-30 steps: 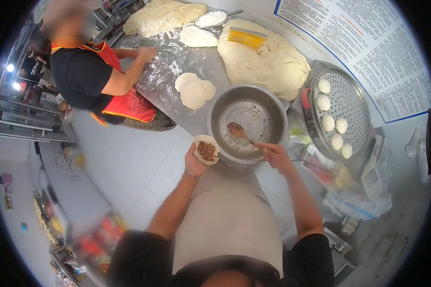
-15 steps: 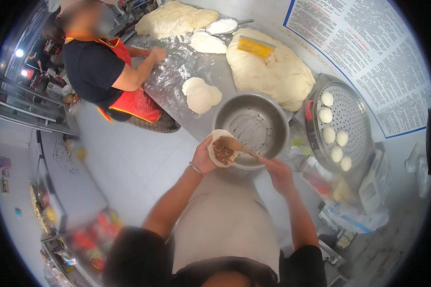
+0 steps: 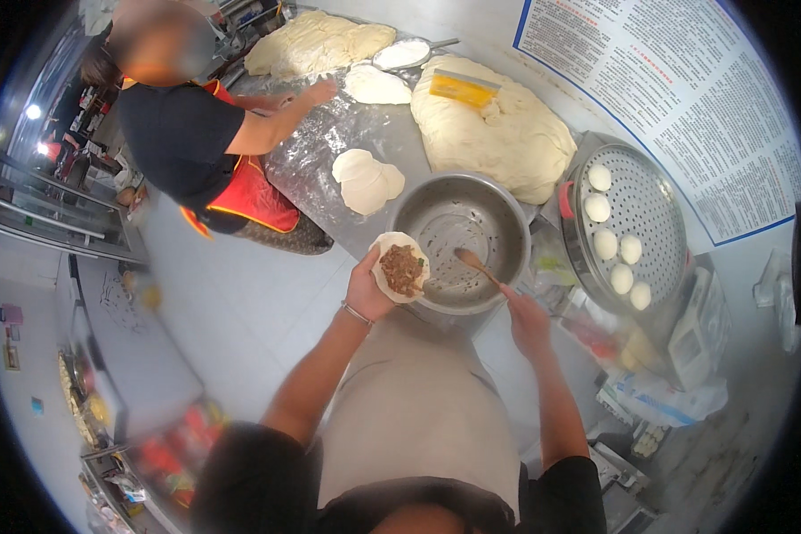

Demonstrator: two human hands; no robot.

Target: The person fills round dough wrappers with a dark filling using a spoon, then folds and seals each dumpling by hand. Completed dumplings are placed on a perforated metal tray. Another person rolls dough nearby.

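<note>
My left hand cups a round dough wrapper with a mound of brown meat filling in its middle, held at the near left rim of a steel mixing bowl. My right hand grips a wooden spatula whose tip reaches over the inside of the bowl. The bowl looks almost bare inside.
Flat wrappers lie stacked on the steel table. A big dough mass with a yellow scraper sits behind the bowl. A round steamer tray holds several white buns. A co-worker in a red apron works dough at the left.
My right hand drew the spatula off the wrapper and back over the bowl. The filling now sits on the wrapper in my left hand.
</note>
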